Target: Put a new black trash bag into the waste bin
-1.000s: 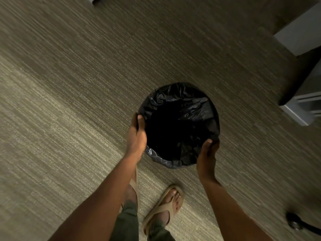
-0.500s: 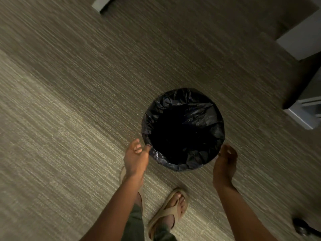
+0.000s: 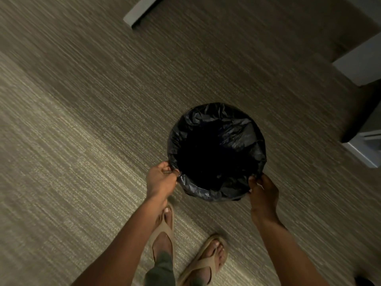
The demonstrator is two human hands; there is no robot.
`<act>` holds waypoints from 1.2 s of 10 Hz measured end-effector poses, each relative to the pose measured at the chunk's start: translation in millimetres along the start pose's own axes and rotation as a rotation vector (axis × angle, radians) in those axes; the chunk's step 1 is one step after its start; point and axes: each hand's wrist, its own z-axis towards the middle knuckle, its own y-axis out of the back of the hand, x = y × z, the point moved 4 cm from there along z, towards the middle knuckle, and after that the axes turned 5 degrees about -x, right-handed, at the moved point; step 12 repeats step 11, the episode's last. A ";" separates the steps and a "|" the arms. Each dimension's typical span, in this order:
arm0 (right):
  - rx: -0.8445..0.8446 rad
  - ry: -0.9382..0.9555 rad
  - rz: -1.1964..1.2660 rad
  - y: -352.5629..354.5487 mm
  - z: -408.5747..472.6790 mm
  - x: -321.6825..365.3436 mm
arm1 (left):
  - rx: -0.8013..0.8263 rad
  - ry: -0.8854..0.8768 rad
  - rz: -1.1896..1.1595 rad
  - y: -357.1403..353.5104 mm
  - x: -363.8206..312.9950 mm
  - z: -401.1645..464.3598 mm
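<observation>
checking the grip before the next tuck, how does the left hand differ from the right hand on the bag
The left hand sits at the near-left of the black trash bag rim, knuckles up, fingers bunched in a pinch on the plastic. The right hand sits at the near-right, a little lower in the picture and in deeper shade, its fingers curled over the folded-down edge. Both touch the bag at the waste bin's near rim.

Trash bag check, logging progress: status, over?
Left hand and right hand pinch the bag's near edge. Black trash bag lines the bin. Nothing in the way.
</observation>
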 end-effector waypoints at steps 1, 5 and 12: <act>0.030 0.048 0.007 -31.2 3.4 37.3 | 0.004 -0.017 -0.016 15.5 -27.7 26.1; 0.080 0.149 -0.093 -165.6 33.6 154.3 | -0.104 -0.137 0.002 38.9 -140.9 143.1; 0.120 0.516 -0.516 -151.9 29.9 192.6 | -0.240 -0.311 0.299 38.1 -172.7 124.0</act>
